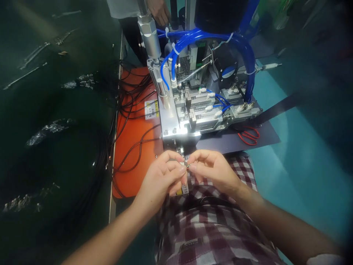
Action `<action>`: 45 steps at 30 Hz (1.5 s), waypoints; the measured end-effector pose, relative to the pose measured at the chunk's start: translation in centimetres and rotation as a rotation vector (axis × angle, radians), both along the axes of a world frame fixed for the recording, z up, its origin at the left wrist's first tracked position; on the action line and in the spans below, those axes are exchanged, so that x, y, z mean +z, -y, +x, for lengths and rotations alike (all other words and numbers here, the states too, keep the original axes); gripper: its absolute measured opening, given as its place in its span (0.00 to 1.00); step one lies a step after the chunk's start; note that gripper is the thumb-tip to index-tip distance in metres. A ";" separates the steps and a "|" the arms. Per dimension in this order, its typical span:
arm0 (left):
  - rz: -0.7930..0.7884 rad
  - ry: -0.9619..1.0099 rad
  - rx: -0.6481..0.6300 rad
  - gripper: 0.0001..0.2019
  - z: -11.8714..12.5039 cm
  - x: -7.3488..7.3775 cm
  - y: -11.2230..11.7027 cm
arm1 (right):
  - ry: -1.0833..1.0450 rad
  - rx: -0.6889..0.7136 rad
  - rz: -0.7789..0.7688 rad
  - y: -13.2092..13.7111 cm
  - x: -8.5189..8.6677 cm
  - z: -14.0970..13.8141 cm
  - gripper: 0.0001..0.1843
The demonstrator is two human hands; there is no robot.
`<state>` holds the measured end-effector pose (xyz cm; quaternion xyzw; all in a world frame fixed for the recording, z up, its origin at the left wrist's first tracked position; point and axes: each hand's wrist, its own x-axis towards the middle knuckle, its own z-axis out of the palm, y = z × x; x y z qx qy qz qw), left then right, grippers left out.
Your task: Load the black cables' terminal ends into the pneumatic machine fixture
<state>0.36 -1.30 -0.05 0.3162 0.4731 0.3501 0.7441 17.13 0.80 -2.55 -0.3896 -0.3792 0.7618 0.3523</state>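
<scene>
My left hand [168,173] and my right hand [211,169] meet in front of the machine's near edge, thumb and fingers pinched together on each. Between their fingertips shows a small bit of thin wires [188,166], light and greenish, mostly covered by the fingers. Just beyond the fingertips is the metal front of a pneumatic machine [175,125], with cylinders and blue air hoses [190,36]. A yellow and white label [183,189] is partly hidden under my left hand.
Black cables [140,143] run across the orange plate [149,162] left of the machine. Bundles of cables with bright ends [49,130] lie on the dark table further left. Red-handled scissors [249,136] rest at the right. Another person's hand [159,13] is behind the machine.
</scene>
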 end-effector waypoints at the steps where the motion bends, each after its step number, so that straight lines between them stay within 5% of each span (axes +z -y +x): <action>1: 0.000 -0.004 -0.003 0.06 0.0 -0.1 0.0 | 0.042 0.001 0.037 0.0 0.2 0.1 0.06; 6: 0.025 -0.024 -0.005 0.07 0.1 -0.3 0.0 | 0.164 -0.014 0.141 -0.1 0.9 0.1 0.03; 17: 0.054 -0.028 -0.036 0.07 0.1 -0.2 0.2 | -0.161 0.067 -0.234 0.1 -0.6 -0.2 0.08; 20: 0.076 -0.072 -0.073 0.08 0.0 0.0 0.2 | -0.138 0.108 -0.234 0.1 -0.4 -0.1 0.08; 22: 0.073 -0.108 -0.102 0.09 -0.1 0.2 0.1 | -0.031 0.119 -0.077 -0.2 -0.1 0.2 0.07; 28: 0.019 -0.186 -0.182 0.08 -0.3 0.9 -0.4 | 0.305 0.124 0.800 -1.6 0.7 1.6 0.04; 31: -0.036 -0.150 -0.200 0.06 -0.4 0.9 -0.6 | 0.300 0.199 0.925 -2.1 0.6 1.9 0.08; 35: -0.046 -0.162 -0.099 0.06 -0.4 0.5 -0.6 | 0.354 0.177 0.818 -2.0 0.7 1.1 0.06; 40: -0.057 -0.163 0.026 0.08 -0.3 0.3 -0.7 | 0.354 -0.058 0.353 -1.4 0.6 -0.1 0.06; 45: -0.064 -0.147 0.092 0.07 -0.5 0.4 -0.8 | 0.304 -0.053 0.219 -0.6 0.0 -0.5 0.08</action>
